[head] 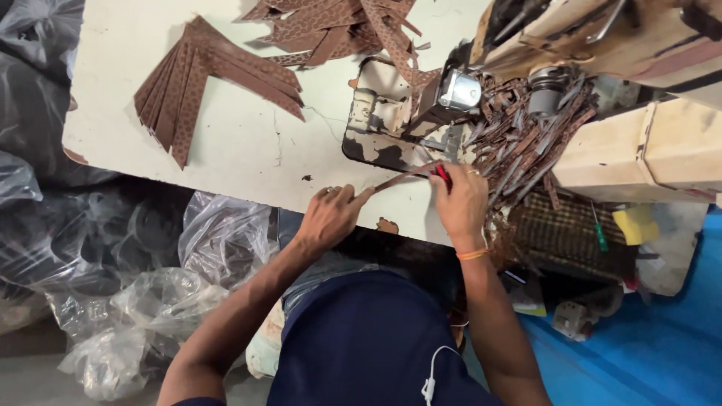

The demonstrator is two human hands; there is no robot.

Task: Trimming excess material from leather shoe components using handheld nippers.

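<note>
Worn white desk [248, 150]: left hand [331, 214] pinches a brown strip [402, 177] taut, right hand [460, 199] clamps red snips [444, 175] on it. Stacked pieces [203, 83] look finished; a scrap heap [519, 143] lies beside the machine [459, 90].

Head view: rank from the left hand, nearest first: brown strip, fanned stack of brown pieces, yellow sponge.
1. brown strip: pinched at the left hand, running toward the right hand.
2. fanned stack of brown pieces: up-left on the table.
3. yellow sponge: far right.
</note>
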